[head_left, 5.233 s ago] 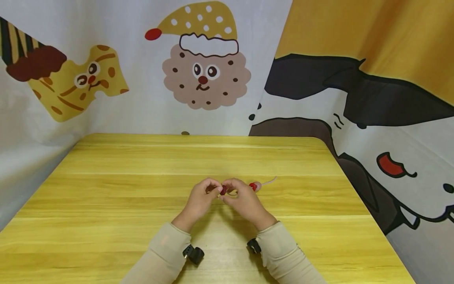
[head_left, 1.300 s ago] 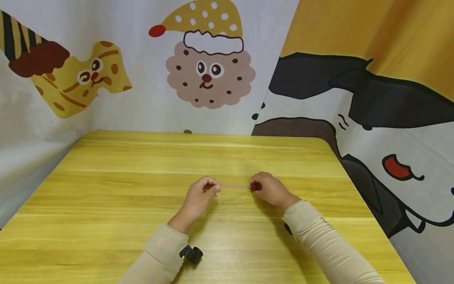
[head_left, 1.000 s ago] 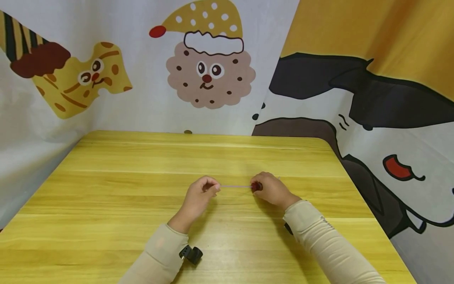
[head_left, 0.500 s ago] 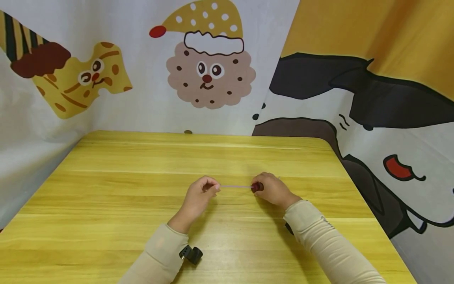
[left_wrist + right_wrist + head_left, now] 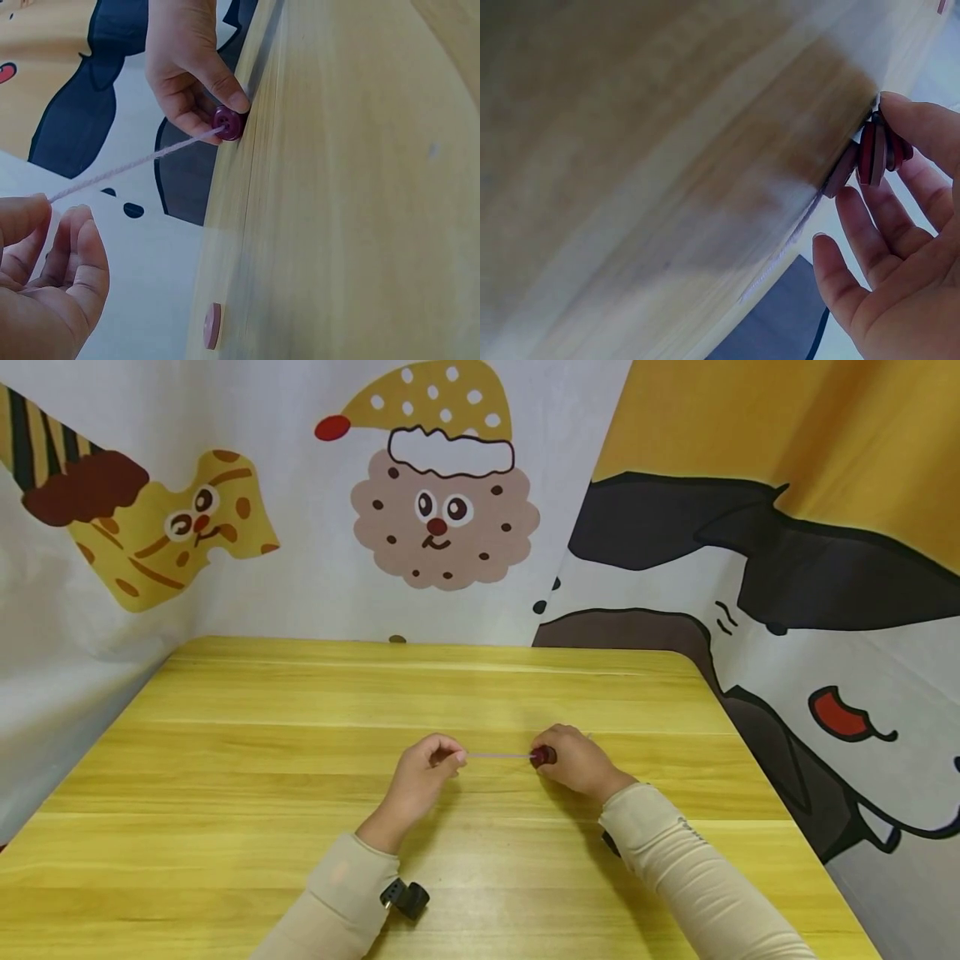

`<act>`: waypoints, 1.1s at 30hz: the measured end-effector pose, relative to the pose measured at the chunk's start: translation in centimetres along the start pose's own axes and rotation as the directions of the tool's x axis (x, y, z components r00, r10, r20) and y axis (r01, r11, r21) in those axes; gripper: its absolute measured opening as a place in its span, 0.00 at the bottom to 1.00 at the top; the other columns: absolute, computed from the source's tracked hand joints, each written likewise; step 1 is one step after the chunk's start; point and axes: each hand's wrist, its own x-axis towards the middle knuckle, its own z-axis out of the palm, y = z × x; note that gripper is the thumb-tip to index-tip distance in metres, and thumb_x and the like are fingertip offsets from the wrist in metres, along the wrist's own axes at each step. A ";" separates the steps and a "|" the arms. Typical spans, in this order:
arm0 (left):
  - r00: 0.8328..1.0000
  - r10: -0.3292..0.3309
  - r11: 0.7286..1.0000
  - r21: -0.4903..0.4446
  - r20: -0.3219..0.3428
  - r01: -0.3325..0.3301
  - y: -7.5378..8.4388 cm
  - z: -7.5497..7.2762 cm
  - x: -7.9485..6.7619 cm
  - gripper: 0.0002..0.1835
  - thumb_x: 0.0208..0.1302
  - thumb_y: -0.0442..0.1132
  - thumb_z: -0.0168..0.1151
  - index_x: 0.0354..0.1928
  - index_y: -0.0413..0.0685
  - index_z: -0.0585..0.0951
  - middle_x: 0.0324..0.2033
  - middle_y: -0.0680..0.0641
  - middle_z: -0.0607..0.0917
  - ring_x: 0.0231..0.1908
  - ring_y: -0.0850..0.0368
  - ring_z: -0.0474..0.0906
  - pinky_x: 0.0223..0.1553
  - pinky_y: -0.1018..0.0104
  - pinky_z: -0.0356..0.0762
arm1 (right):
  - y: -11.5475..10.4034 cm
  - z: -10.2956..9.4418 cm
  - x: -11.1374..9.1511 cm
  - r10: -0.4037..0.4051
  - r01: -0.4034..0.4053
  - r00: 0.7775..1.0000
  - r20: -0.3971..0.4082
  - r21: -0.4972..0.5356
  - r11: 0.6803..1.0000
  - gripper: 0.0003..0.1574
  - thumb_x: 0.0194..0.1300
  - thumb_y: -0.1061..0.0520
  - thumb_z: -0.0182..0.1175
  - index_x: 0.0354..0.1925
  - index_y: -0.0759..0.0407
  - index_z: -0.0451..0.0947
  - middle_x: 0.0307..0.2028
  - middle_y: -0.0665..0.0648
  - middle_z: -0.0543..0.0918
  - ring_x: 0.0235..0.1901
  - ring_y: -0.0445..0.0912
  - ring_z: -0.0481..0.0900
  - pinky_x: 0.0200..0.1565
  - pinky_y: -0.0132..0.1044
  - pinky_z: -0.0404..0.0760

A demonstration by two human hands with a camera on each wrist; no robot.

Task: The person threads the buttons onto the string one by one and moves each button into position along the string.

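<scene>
A thin lilac string [image 5: 498, 755] is stretched straight between the two hands. Its left end is pinched between thumb and fingers of the left hand [image 5: 426, 770]. At the other end the right hand [image 5: 581, 762] grips a dark red button [image 5: 543, 756], and the string comes out through a hole in that button [image 5: 227, 124]. Seen from the right wrist, several red and brownish buttons [image 5: 874, 154] stand face to face under the thumb. A loose tail of string [image 5: 780, 259] lies on the table past them. The palm of the right hand [image 5: 907, 255] faces this camera.
The wood-grain table [image 5: 262, 827] lies under both hands. A flat pinkish disc [image 5: 212, 326] shows low in the left wrist view. A printed cloth [image 5: 292, 593] hangs behind the table. Both forearms have beige sleeves [image 5: 345, 881].
Earlier both hands met at the dark red button; the right hand has since slid it rightward along the string to the other buttons. Over the last second the hands barely move.
</scene>
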 end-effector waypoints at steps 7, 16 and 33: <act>1.000 0.007 1.000 -0.015 0.001 -0.007 0.1 0.1 -0.1 0.07 0.68 0.34 0.58 0.41 0.36 0.79 0.35 0.44 0.81 0.37 0.48 0.77 0.43 0.50 0.77 | -0.1 0.1 -0.2 -0.003 0.003 1.000 -0.008 -0.007 1.000 0.19 0.56 0.62 0.70 0.48 0.62 0.80 0.47 0.59 0.80 0.48 0.54 0.77 0.51 0.48 0.77; 1.000 0.004 1.000 -0.003 0.001 -0.004 0.1 0.2 -0.2 0.06 0.68 0.34 0.59 0.41 0.37 0.79 0.34 0.45 0.81 0.36 0.51 0.77 0.43 0.49 0.78 | -0.6 -0.1 -0.5 -0.018 0.018 0.999 -0.038 0.017 1.000 0.21 0.57 0.62 0.70 0.49 0.63 0.80 0.48 0.60 0.80 0.50 0.55 0.76 0.52 0.49 0.77; 1.000 -0.010 1.000 -0.007 0.002 0.010 -0.2 0.4 -0.1 0.07 0.69 0.34 0.58 0.41 0.35 0.79 0.35 0.44 0.81 0.39 0.43 0.77 0.42 0.50 0.79 | -4.2 0.2 -1.1 0.044 -0.015 0.995 -0.095 0.288 0.958 0.22 0.62 0.60 0.66 0.54 0.62 0.78 0.52 0.59 0.78 0.42 0.51 0.77 0.43 0.41 0.78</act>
